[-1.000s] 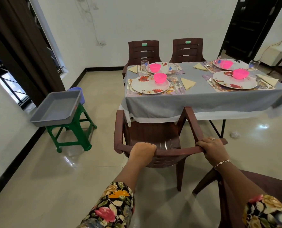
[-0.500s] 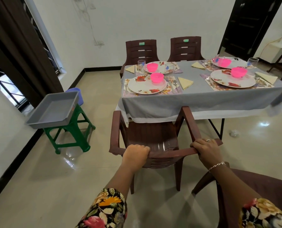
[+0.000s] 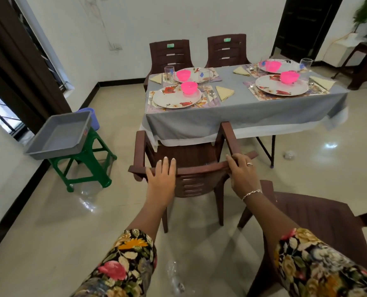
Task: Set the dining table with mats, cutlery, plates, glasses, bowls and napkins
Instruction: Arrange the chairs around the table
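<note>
Lying flat on the chair back (image 3: 199, 171), left grip (image 3: 161, 179) uncurled, right grip (image 3: 241, 170) clamped round its corner, table (image 3: 232, 112) beyond

— Can one reach the worktop (image 3: 242, 118) from this side?
— The brown chair (image 3: 199, 183) is pushed up to its near edge, before the left setting; right of it the edge lies open.
— And round the sides?
— A second chair (image 3: 319, 221) crowds the near right; the green stool (image 3: 86, 168) with its grey tray (image 3: 58, 138) stands off left, open floor (image 3: 39, 243) between.
</note>
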`<state>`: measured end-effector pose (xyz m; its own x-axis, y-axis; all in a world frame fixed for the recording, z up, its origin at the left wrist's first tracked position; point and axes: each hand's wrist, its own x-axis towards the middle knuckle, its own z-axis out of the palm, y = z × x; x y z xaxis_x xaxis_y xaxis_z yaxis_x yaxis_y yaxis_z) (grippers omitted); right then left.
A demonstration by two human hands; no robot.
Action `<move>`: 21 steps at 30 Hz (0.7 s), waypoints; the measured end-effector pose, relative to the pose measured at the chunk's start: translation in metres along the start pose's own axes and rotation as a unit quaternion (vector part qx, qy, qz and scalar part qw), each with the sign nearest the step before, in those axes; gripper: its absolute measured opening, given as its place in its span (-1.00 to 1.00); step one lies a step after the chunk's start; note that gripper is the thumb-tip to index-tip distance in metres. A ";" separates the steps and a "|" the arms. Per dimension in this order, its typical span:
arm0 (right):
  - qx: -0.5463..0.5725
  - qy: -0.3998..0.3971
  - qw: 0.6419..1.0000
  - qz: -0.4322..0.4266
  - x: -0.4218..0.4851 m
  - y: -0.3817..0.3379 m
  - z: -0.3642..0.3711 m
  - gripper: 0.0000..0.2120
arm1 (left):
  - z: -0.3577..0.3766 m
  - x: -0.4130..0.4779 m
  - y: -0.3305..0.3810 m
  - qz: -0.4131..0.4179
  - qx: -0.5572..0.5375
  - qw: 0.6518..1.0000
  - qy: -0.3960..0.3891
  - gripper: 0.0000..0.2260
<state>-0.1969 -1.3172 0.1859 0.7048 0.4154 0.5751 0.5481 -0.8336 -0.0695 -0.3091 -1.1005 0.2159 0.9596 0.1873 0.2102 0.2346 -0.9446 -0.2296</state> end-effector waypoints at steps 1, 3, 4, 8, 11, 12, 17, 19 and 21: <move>0.003 0.002 1.000 0.016 -0.015 -0.005 -0.009 -0.43 | -0.002 -0.015 0.003 0.012 -0.005 1.000 0.012 -0.34; -0.002 -0.001 0.999 0.036 -0.048 -0.017 -0.029 -0.41 | -0.003 -0.046 0.010 0.033 -0.008 0.999 0.007 -0.30; -0.005 -0.004 0.999 0.039 -0.065 -0.023 -0.039 -0.40 | -0.003 -0.061 0.014 0.029 -0.010 1.000 0.001 -0.28; 0.002 -0.018 0.999 0.026 -0.145 -0.043 -0.074 -0.42 | -0.014 -0.127 0.033 0.037 -0.049 0.998 -0.026 -0.35; -0.001 -0.040 0.999 0.029 -0.212 -0.052 -0.097 -0.47 | -0.011 -0.179 0.049 0.062 -0.059 0.994 -0.066 -0.41; -0.002 -0.046 0.998 0.033 -0.233 -0.054 -0.106 -0.48 | -0.009 -0.195 0.056 0.069 -0.066 0.994 -0.046 -0.41; -0.036 -0.080 0.994 0.062 -0.328 -0.044 -0.161 -0.47 | -0.031 -0.253 0.105 0.141 -0.103 0.984 -0.041 -0.32; -0.063 -0.099 0.989 0.090 -0.363 -0.031 -0.187 -0.48 | -0.043 -0.269 0.129 0.180 -0.102 0.978 -0.037 -0.30; -0.090 -0.110 0.982 0.124 -0.394 -0.015 -0.212 -0.44 | -0.056 -0.283 0.153 0.210 -0.130 0.969 -0.026 -0.31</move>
<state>-0.5783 -1.5455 0.1326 0.8979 0.2429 0.3670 0.2723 -0.9617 -0.0297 -0.5531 -1.3131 0.1744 0.9699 -0.2222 0.1000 -0.2198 -0.9749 -0.0350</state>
